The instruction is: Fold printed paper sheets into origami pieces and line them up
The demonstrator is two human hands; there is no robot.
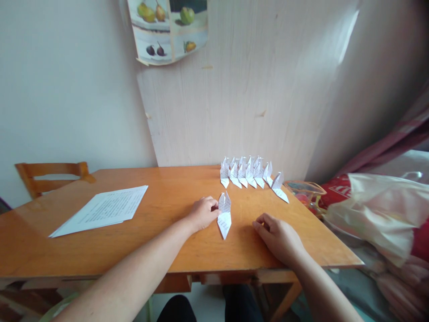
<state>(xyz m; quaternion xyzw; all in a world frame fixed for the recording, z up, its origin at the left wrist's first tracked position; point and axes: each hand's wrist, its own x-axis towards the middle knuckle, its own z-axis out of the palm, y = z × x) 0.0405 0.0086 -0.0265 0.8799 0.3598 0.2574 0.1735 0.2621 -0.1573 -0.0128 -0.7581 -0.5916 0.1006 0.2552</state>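
A folded white paper figure (225, 219) with printed text stands on the wooden table in front of me, its pointed end towards me and its other part raised. My left hand (203, 213) is at its left side, with curled fingers closed at the paper's edge. To the right, apart from that figure, my right hand (276, 235) rests on the table with its fingers curled in; nothing shows in them. Several similar folded paper figures (241, 173) stand close together in rows near the wall. One more folded figure (279, 188) sits at the right end, slightly nearer to me.
A stack of printed sheets (103, 209) lies on the left of the wooden table (161, 250). Beyond the right edge are plastic bags (378, 214) and a container with an orange rim (306, 187). A wooden chair (53, 169) stands behind the far left corner.
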